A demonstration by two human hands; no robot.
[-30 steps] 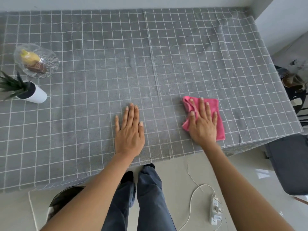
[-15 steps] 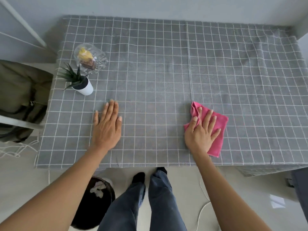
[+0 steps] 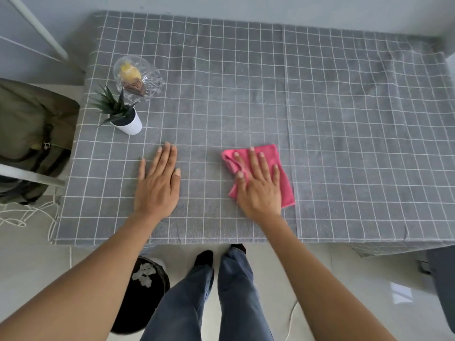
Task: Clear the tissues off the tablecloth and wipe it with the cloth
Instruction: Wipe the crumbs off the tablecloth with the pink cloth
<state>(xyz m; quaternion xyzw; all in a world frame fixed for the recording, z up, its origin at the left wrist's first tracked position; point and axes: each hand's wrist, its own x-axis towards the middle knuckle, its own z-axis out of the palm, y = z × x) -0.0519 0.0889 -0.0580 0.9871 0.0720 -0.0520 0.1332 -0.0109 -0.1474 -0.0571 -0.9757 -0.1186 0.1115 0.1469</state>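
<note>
A grey tablecloth [image 3: 344, 119] with a white grid covers the table. A pink cloth [image 3: 285, 183] lies on it near the front edge, and my right hand [image 3: 258, 188] presses flat on the cloth, fingers spread. My left hand [image 3: 157, 183] rests palm-down on the bare tablecloth to the left of the cloth, holding nothing. Crumpled white tissues [image 3: 144, 274] lie inside a black bin [image 3: 147, 306] on the floor under the front edge. I see no tissues on the tablecloth.
A small plant in a white pot [image 3: 128, 124] and a glass bowl [image 3: 138, 77] with items inside stand at the table's left. A chair with an olive bag [image 3: 32, 134] is left of the table. A dark seat [image 3: 443, 279] is at the right.
The view has swung left and my body has shifted along the table. My right hand has slid the pink cloth leftward, closer to my left hand, which stays flat on the tablecloth.
</note>
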